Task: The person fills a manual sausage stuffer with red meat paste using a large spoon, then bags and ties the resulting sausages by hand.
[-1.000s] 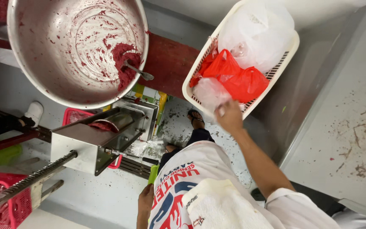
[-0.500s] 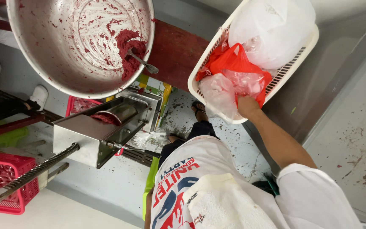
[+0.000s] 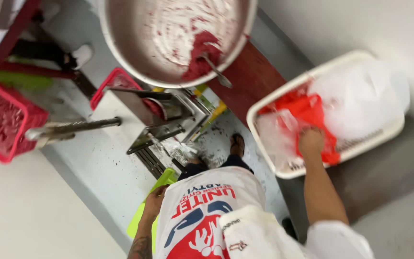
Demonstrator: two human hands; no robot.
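My right hand point(image 3: 311, 141) reaches into a white plastic basket point(image 3: 264, 108) at the right. Its fingers are curled down on a clear plastic bag point(image 3: 276, 134) lying against a red plastic bag point(image 3: 307, 108). A larger whitish bag point(image 3: 360, 98) fills the basket's far end. My left hand point(image 3: 154, 201) hangs low at my side, touching a lime-green flat object point(image 3: 161, 180) at the edge of the pale work surface point(image 3: 97, 163); its grip is unclear. The view is blurred.
A big steel bowl point(image 3: 135, 48) smeared with red paste holds a spoon point(image 3: 214, 69). Below it stands a metal grinder point(image 3: 164, 112) with a long crank handle point(image 3: 73, 127). A red basket point(image 3: 3, 120) of red material sits at the left. My foot point(image 3: 237, 144) is on the speckled floor.
My right hand has gone from the basket's near rim down into the basket, taking the clear bag with it. The view has swung left and closer.
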